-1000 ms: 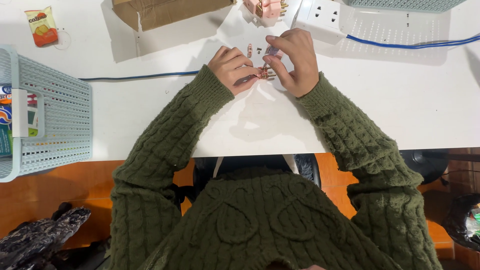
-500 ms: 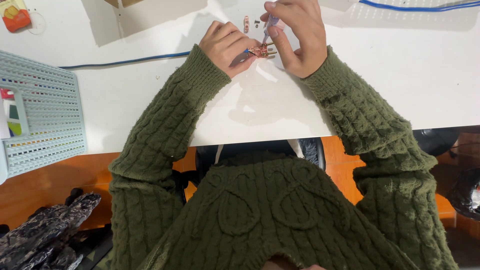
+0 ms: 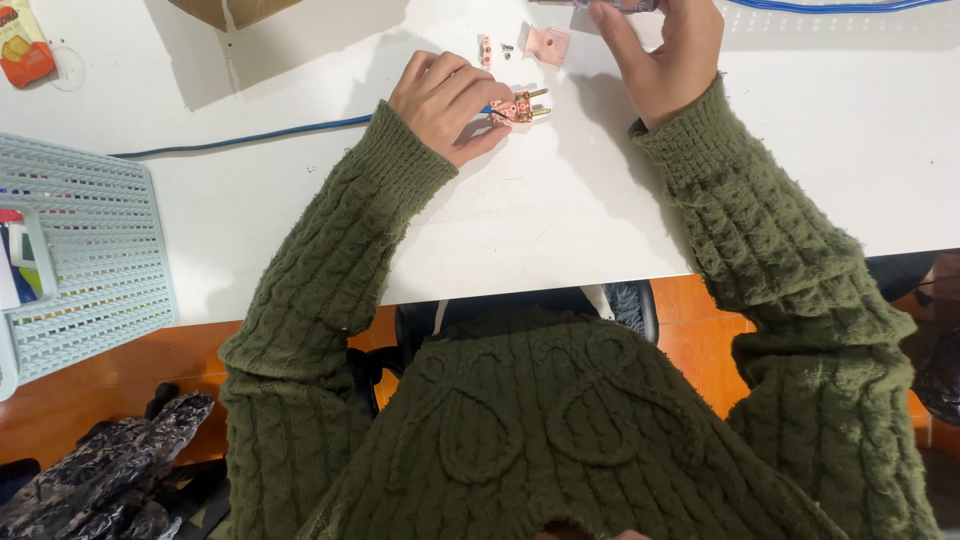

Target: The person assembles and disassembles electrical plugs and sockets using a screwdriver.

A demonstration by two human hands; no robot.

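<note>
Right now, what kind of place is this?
Probably a small electrical assembly bench: the left hand holds an opened plug on a blue cable, with loose plug parts on the white table.

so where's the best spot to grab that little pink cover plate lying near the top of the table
Probably pinch the pink cover plate by its two opposite side edges, coming straight down from above. It lies flat and clear on the white table, apart from the left hand and the plug.
</note>
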